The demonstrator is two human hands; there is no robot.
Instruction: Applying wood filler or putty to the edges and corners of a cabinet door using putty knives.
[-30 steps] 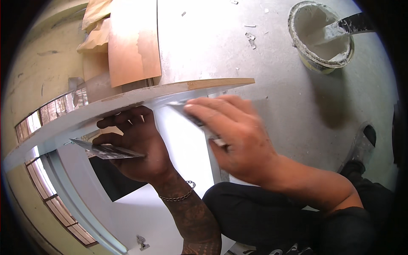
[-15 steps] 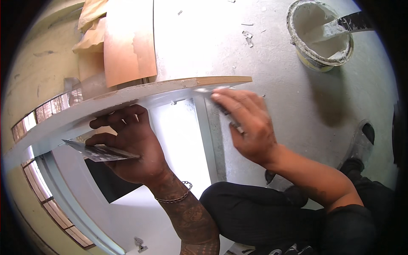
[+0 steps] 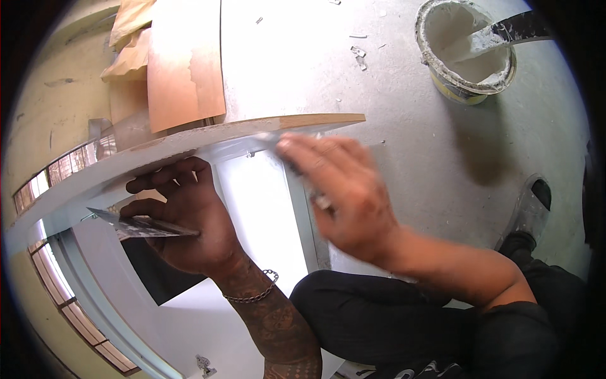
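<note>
Resting on edge, the white-coated board [image 3: 189,148] shows a bare wooden rim.

White-coated board edge [image 3: 189,148], white-smeared bucket [image 3: 467,54]

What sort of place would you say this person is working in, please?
Probably a room under renovation or construction. A bucket of white filler stands on a dusty, plaster-flecked floor, loose boards lie about, and the right hand works a white-coated board edge while the left hand holds a putty knife.
</note>
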